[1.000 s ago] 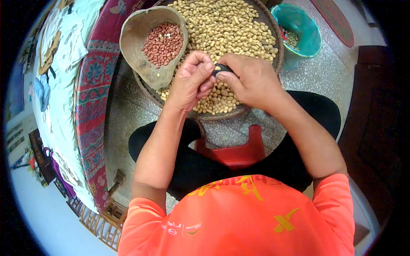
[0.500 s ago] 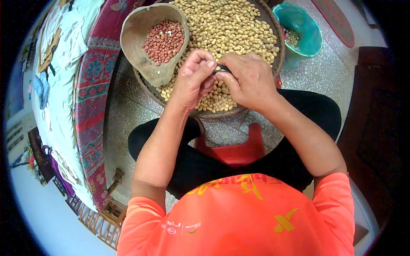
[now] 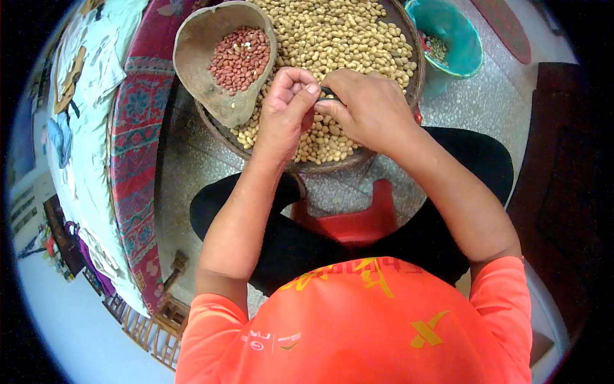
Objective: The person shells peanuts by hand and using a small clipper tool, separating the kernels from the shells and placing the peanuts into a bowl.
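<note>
Above a round basket (image 3: 419, 77) full of unshelled peanuts (image 3: 339, 38), my two hands meet. My right hand (image 3: 368, 105) is closed on a small black tool (image 3: 328, 93), whose shape is mostly covered by the fingers. My left hand (image 3: 288, 105) is curled, thumb against fingers, right at the tool's tip; whatever it pinches is hidden. A tan scoop-shaped bowl (image 3: 192, 54) holding shelled red peanuts (image 3: 240, 59) rests on the basket's left side.
A teal bucket (image 3: 470, 51) with some shells inside stands right of the basket. Near my knees is a red plastic stool (image 3: 358, 225). A bed with patterned cloth (image 3: 137, 134) runs along the left. A red mat (image 3: 505, 29) lies at the upper right.
The basket, bowl and bucket sit slightly further up and left in view. Both hands have shifted slightly with them and stay together around the black tool.
</note>
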A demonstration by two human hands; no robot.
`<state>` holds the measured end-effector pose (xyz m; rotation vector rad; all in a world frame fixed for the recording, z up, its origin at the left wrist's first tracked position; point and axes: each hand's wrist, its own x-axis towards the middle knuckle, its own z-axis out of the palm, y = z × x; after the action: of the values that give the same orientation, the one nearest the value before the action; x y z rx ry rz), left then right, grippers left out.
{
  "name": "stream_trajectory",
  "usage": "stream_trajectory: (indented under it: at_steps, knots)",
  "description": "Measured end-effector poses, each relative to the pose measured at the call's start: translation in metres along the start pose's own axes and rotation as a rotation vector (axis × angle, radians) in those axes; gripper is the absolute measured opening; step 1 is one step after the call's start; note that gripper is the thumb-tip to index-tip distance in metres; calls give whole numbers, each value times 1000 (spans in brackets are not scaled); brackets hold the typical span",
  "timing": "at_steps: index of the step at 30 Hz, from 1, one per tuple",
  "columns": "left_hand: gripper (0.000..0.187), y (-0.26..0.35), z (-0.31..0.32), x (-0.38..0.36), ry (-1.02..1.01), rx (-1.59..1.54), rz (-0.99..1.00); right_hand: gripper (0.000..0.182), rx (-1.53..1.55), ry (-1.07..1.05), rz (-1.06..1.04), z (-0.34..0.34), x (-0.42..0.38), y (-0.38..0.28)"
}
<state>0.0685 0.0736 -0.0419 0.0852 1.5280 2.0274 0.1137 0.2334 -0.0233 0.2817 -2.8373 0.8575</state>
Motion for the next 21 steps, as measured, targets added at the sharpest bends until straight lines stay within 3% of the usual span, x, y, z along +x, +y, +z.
stream_trajectory:
  at_steps: [9, 17, 19, 21]
  knots:
    - [12, -2, -3, -1, 28, 29, -81, 31, 65, -15, 52, 6, -1, -2]
    - [9, 1, -2, 2, 71, 125, -18, 32, 124, 7, 70, 11, -1, 2]
    - [8, 6, 0, 3, 105, 42, -40, 33, 92, -33, 78, 2, 2, 8]
    - [18, 6, -8, 7, 14, -62, -50, 38, 251, 0, 167, -8, 13, 23]
